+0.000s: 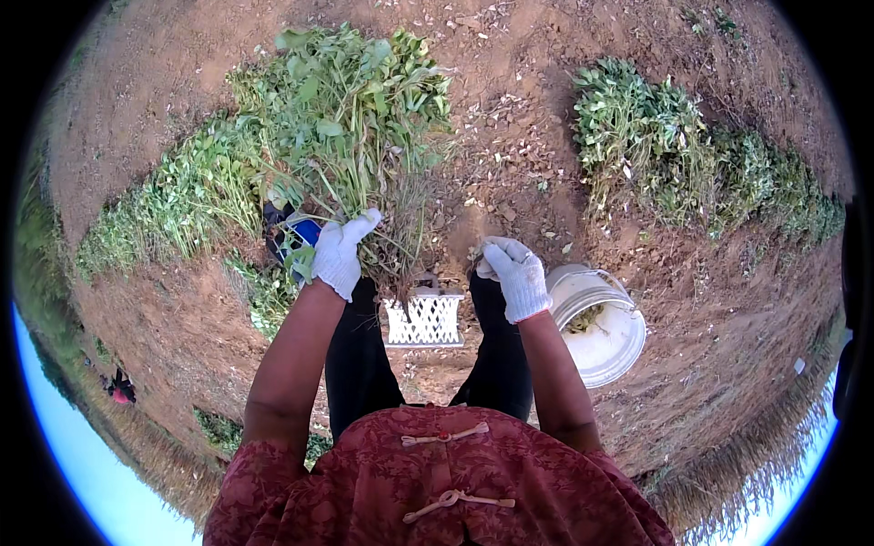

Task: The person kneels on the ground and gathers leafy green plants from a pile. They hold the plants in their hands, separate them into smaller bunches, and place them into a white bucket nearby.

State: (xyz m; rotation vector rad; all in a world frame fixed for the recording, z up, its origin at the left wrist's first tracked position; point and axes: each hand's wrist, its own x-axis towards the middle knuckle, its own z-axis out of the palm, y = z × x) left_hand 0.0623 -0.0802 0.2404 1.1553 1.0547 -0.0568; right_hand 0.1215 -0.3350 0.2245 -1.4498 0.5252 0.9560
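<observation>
My left hand point(340, 251), in a white knit glove, grips the stems of an uprooted leafy plant bundle point(355, 130), which looks like peanut plants. Its leaves point away from me, and its thin roots hang towards my legs. My right hand point(509, 273), also gloved, is apart from the bundle with its fingers curled. Something small and brownish shows by its fingertips, but whether they hold it is unclear. Between my legs is a white plastic lattice-sided stool or crate point(423, 321), partly covered by roots.
A white bucket point(601, 334) with some pods inside leans beside my right forearm. Rows of pulled plants lie left point(184, 191) and right point(655, 150) on brown soil. A dark and blue object point(290, 228) sits partly hidden behind my left hand. Scattered dry leaves cover the ground ahead.
</observation>
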